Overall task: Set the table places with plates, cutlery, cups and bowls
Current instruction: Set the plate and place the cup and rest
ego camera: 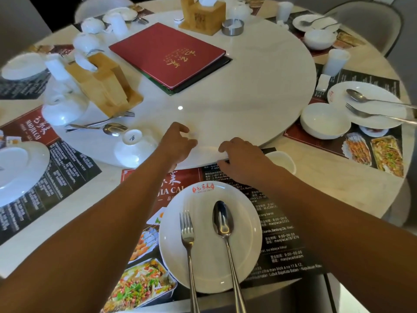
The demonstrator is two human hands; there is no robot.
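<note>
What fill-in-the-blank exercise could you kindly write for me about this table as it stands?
1. On the nearest plate, the fork lies to the ____ of the spoon.
2. The menu on the turntable has a ____ cover.
3. The small bowl beside the left hand stands ____ down.

Missing words: left; red; upside.

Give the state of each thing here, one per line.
Menu: closed.
Near plate: upright, fork and spoon on it.
Small bowl: upside down on turntable.
Right bowl: upright, empty.
Left hand: fingers bent, resting on turntable.
Right hand: gripping turntable rim.
</note>
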